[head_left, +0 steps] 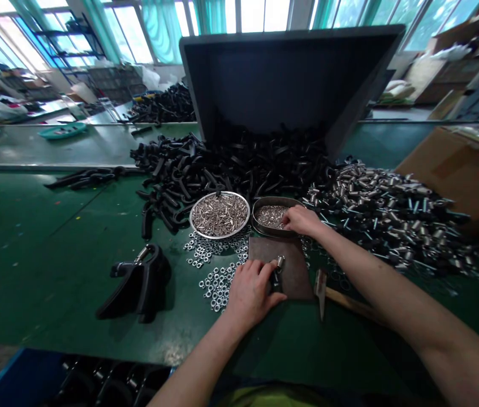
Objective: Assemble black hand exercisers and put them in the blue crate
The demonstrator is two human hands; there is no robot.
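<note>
My left hand (pixel 253 288) is closed around a small black part with a silver metal cylinder (pixel 280 261) at its upper end, resting on a brown metal plate (pixel 298 277). Beyond the plate, my right hand (pixel 301 219) reaches into a dark oval tin (pixel 273 232) of small silver pieces, its fingertips pressed together; whatever they pinch is too small to make out. Left of the tin, a round dish (pixel 220 215) is full of short silver pins. Silver nuts (pixel 218 285) lie loose beside my left hand. A hammer (pixel 320 294) with a wooden handle lies right of the plate, partly under my right forearm.
Black levers (pixel 180 169) are heaped before a big tipped grey bin (pixel 290 79). Silver and black fittings (pixel 392 215) pile up at right, near a cardboard box (pixel 460 169). A black assembly (pixel 139 282) lies at left. A blue crate (pixel 22 379) is below the table edge.
</note>
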